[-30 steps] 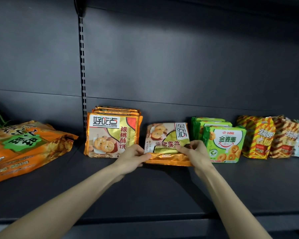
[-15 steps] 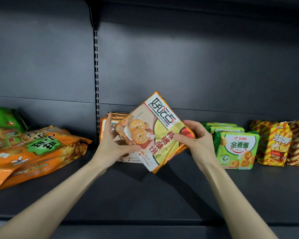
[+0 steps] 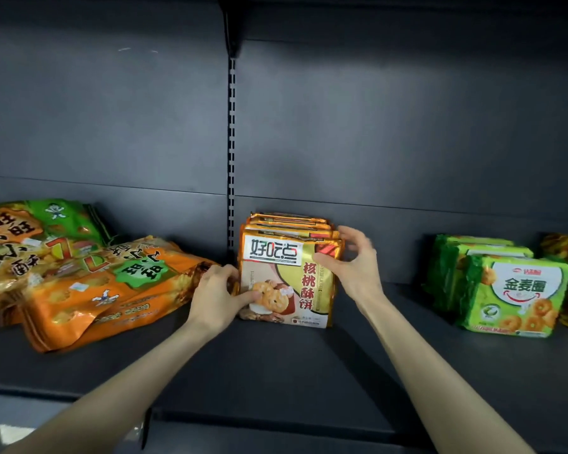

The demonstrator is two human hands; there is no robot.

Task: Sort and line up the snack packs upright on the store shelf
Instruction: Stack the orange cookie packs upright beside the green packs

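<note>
Two hands, one orange biscuit pack point(image 3: 286, 280): left hand point(image 3: 215, 296) and right hand point(image 3: 351, 267) clamp its sides, fingers curled, apparently squaring it upright against its row point(image 3: 289, 221) at the back edge of the shelf point(image 3: 276, 371).

Left hand point(image 3: 215, 298), right hand point(image 3: 353, 268) both curled, gripping.

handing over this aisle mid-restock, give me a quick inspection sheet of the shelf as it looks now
surface: dark metal shelf
job's things: gold cookie packs upright in a row; green ring-biscuit packs upright at right
clutter: orange bags and green bag lying flat at left, overlapping
grippers: left hand grips the front pack's left edge; right hand pinches the row's upper right corner
cables: nothing seen
surroundings: dark back panel with slotted upright; striped packs at far right edge
</note>
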